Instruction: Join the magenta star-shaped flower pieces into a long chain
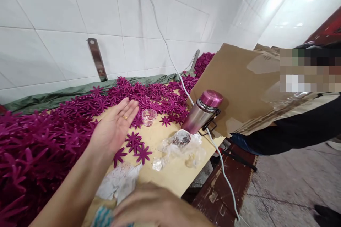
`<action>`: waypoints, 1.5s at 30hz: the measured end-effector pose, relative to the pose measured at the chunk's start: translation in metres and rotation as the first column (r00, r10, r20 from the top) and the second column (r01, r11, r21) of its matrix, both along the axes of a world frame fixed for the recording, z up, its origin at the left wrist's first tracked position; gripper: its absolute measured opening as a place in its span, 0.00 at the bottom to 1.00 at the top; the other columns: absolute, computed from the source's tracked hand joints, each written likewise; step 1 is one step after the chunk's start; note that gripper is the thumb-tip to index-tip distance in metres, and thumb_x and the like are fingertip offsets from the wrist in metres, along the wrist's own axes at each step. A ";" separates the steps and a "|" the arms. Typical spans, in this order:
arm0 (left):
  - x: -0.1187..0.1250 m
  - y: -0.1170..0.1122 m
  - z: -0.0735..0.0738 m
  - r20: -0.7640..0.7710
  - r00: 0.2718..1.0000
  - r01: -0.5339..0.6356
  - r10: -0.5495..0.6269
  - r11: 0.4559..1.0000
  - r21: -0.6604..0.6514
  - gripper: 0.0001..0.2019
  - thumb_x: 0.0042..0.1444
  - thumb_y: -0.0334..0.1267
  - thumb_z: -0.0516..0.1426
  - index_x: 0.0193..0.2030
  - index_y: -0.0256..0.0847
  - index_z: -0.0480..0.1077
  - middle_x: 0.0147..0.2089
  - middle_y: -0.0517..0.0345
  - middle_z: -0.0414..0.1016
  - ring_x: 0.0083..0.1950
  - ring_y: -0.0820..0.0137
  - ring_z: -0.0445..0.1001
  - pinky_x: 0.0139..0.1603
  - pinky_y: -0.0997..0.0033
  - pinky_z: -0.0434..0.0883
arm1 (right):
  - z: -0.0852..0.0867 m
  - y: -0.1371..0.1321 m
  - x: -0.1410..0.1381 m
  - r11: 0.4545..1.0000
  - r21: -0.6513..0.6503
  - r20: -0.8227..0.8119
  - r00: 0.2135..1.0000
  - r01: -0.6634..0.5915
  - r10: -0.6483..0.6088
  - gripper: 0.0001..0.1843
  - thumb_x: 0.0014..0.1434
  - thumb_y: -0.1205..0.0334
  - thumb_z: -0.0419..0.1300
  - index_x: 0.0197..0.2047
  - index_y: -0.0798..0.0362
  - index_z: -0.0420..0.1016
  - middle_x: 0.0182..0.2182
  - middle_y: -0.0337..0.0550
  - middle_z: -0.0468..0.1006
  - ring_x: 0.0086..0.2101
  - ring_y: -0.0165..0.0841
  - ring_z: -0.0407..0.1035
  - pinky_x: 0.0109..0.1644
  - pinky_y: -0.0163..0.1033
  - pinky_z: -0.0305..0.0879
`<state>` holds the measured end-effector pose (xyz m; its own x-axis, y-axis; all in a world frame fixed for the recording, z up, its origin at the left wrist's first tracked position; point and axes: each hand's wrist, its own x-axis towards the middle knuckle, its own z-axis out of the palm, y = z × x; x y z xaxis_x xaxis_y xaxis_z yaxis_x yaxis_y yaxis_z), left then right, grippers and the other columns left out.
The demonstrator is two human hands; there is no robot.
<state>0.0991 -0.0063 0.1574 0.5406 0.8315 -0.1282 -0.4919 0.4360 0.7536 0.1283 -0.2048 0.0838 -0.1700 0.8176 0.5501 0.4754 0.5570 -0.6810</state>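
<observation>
My left hand (115,125) reaches out over the table, fingers stretched flat and together, holding nothing. It hovers at the edge of a large heap of magenta star-shaped flower pieces (39,149). A few loose flower pieces (137,145) lie just right of it on the bare wooden tabletop (170,170). A small clear cup (148,116) stands just beyond the fingertips. My right hand (157,207) is at the bottom edge, blurred, close to something teal-striped (102,217); its fingers are not clear.
A metal flask with a pink lid (203,111) stands near the table's right edge, with crumpled clear plastic wrap (181,145) beside it. A white cable (186,92) runs from the wall down to the floor. Another person holds a cardboard sheet (239,81) at right.
</observation>
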 end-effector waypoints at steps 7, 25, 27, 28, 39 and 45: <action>0.082 -0.033 0.004 -0.249 0.938 0.346 -0.243 0.571 0.745 0.25 0.58 0.41 0.65 0.61 0.38 0.70 0.63 0.42 0.75 0.62 0.61 0.77 0.65 0.54 0.73 | 0.016 -0.029 0.117 0.103 0.015 -0.450 0.098 0.995 -0.887 0.33 0.55 0.51 0.73 0.61 0.50 0.68 0.55 0.50 0.74 0.56 0.41 0.71 0.63 0.50 0.68; 0.170 -0.060 0.002 -0.348 0.926 0.370 -0.145 0.171 0.913 0.33 0.58 0.54 0.64 0.66 0.44 0.61 0.68 0.43 0.67 0.70 0.55 0.66 0.66 0.54 0.66 | -0.025 -0.026 0.204 0.307 -0.011 -0.334 0.286 0.952 -0.898 0.50 0.54 0.49 0.72 0.72 0.50 0.53 0.65 0.55 0.67 0.63 0.43 0.66 0.70 0.55 0.62; 0.141 -0.057 -0.014 -0.341 0.940 0.327 0.013 0.251 0.911 0.15 0.67 0.47 0.56 0.54 0.41 0.67 0.56 0.45 0.74 0.56 0.62 0.74 0.57 0.59 0.71 | -0.035 -0.045 0.182 0.148 0.020 -0.343 0.145 0.989 -0.928 0.37 0.61 0.52 0.68 0.69 0.49 0.60 0.59 0.53 0.72 0.58 0.41 0.71 0.67 0.54 0.65; 0.125 -0.055 -0.023 -0.391 0.920 0.374 0.036 0.224 0.900 0.10 0.67 0.44 0.55 0.48 0.40 0.67 0.49 0.48 0.74 0.49 0.65 0.74 0.52 0.61 0.71 | -0.042 -0.055 0.171 0.056 0.055 -0.303 0.070 0.997 -0.950 0.29 0.63 0.53 0.66 0.63 0.50 0.67 0.54 0.51 0.75 0.54 0.40 0.73 0.63 0.53 0.67; 0.054 -0.067 -0.090 -0.629 0.727 0.658 0.277 -0.545 0.520 0.06 0.64 0.31 0.57 0.45 0.37 0.74 0.52 0.46 0.75 0.49 0.59 0.74 0.52 0.56 0.68 | -0.077 -0.076 0.154 0.329 0.136 0.325 0.271 0.935 -0.906 0.09 0.67 0.58 0.60 0.43 0.48 0.83 0.37 0.45 0.76 0.41 0.40 0.69 0.49 0.48 0.67; 0.062 -0.051 -0.082 -0.662 0.739 0.674 0.124 -0.132 0.727 0.04 0.63 0.34 0.58 0.39 0.39 0.75 0.42 0.54 0.77 0.46 0.64 0.75 0.50 0.63 0.69 | -0.059 -0.061 0.142 0.182 -0.041 0.014 0.182 0.983 -0.983 0.10 0.67 0.55 0.60 0.39 0.52 0.78 0.33 0.41 0.77 0.33 0.33 0.70 0.40 0.41 0.68</action>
